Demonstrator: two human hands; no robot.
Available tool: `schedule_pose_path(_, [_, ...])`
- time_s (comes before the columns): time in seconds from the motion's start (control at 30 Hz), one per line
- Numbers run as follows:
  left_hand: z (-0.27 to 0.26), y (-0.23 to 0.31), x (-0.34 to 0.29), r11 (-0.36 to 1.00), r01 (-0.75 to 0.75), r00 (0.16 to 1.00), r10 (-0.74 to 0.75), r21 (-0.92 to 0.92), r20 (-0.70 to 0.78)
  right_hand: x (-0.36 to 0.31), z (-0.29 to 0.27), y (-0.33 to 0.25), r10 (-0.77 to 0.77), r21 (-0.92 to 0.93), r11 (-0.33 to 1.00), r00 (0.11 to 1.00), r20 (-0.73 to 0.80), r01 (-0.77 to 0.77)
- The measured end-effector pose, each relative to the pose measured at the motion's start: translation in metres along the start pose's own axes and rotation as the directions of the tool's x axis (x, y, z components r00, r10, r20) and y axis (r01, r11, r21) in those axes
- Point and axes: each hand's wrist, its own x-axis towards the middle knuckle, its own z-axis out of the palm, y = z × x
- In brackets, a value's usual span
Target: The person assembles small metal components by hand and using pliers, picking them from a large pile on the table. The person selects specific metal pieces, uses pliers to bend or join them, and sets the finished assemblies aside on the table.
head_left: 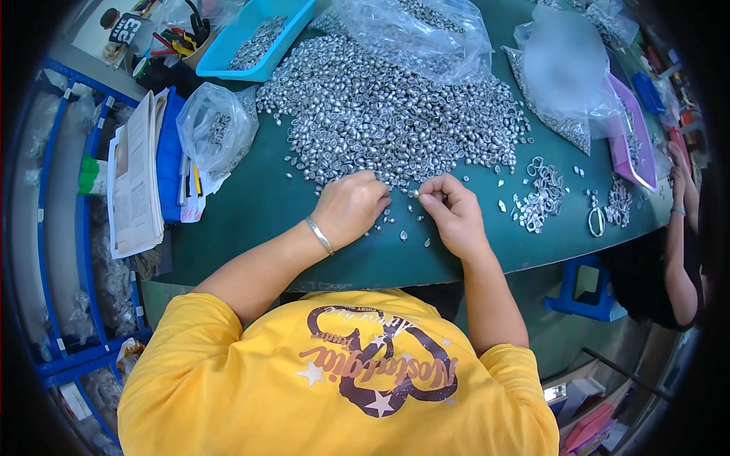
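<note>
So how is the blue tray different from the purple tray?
The blue plastic tray sits at the table's far left, above the big silver pile; the purple plastic tray sits at the right edge, beside another person's hand. The blue one looks bigger. Both hold small silver metal pieces.

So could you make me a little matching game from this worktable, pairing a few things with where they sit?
Things:
1. blue tray
2. purple tray
3. silver bracelet
4. pile of small silver pieces

Places:
a. on the left wrist, behind the left hand
b. far left end of the green table
c. middle of the table, just beyond both hands
d. right end of the table

Pairs: 1-b, 2-d, 3-a, 4-c
</note>
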Motion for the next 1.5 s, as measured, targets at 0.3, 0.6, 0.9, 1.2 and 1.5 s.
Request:
schedule_pose_path(0.3, [-0.004, 0.0, -0.002, 0.931, 0.165, 0.985, -0.169, -0.327, 0.017, -0.009, -0.01, 0.004, -0.003, 0.881, 0.379, 0.952, 0.306, -0.283])
schedule_pose_path(0.6, [0.008, -0.01, 0.004, 0.999, -0.049, 0.999, 0.049, -0.007, -0.016, 0.004, 0.0, -0.012, 0.248, 0.118, 0.965, 0.959, -0.139, -0.233])
schedule_pose_path(0.9, [-0.019, -0.002, 0.006, 0.286, 0.503, 0.841, -0.38, -0.815, 0.386, 0.028, 0.025, -0.011, -0.211, -0.788, 0.615, 0.969, -0.132, 0.026])
schedule_pose_path(1.2, [-0.012, -0.01, -0.002, 0.117, 0.49, 0.817, -0.407, -0.864, 0.408, 0.021, 0.014, -0.014, 0.413, 0.727, 0.531, 0.882, 0.227, -0.436])
schedule_pose_path(1.5, [-0.02, -0.018, -0.002, 0.234, 0.439, 0.825, -0.486, -0.867, 0.286, 0.013, 0.007, -0.014, 0.301, 0.861, 0.218, 0.871, 0.388, -0.459])
